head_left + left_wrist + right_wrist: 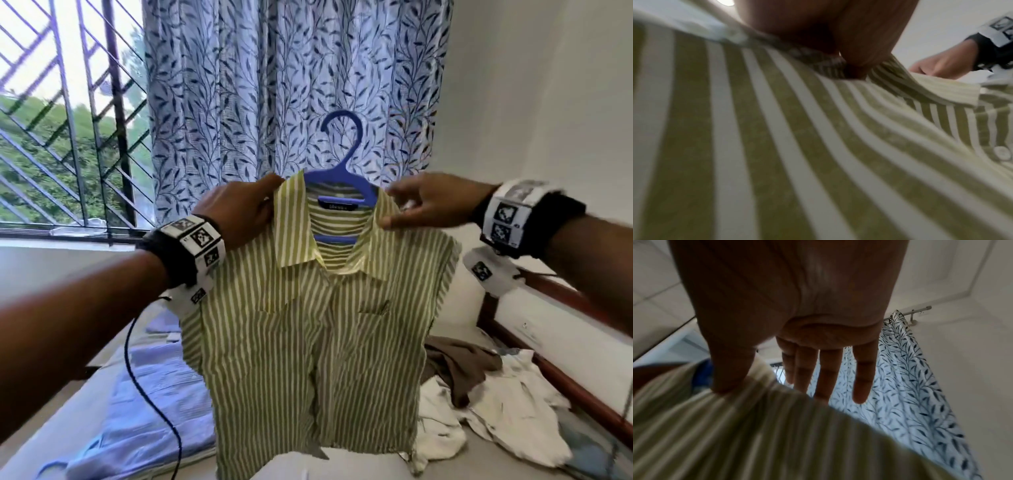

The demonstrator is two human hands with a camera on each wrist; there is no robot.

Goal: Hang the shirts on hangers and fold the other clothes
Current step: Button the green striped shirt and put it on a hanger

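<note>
A green-and-white striped shirt (308, 325) hangs on a blue hanger (337, 181), held up in front of me. My left hand (239, 212) grips the shirt's left shoulder beside the collar; in the left wrist view its fingers (838, 32) dig into the striped cloth (777, 146). My right hand (428, 202) holds the other shoulder. The right wrist view shows the thumb of my right hand (797, 305) pressing on the front of the shirt (735, 434) while the straight fingers lie behind it. The hanger's hook stands free above the collar.
A leaf-patterned curtain (291, 85) hangs behind the shirt, with a barred window (68, 120) to its left. Below lies a bed with blue cloth (154, 394) and a pile of white and brown clothes (479, 387). A black cable (137, 370) trails from my left wrist.
</note>
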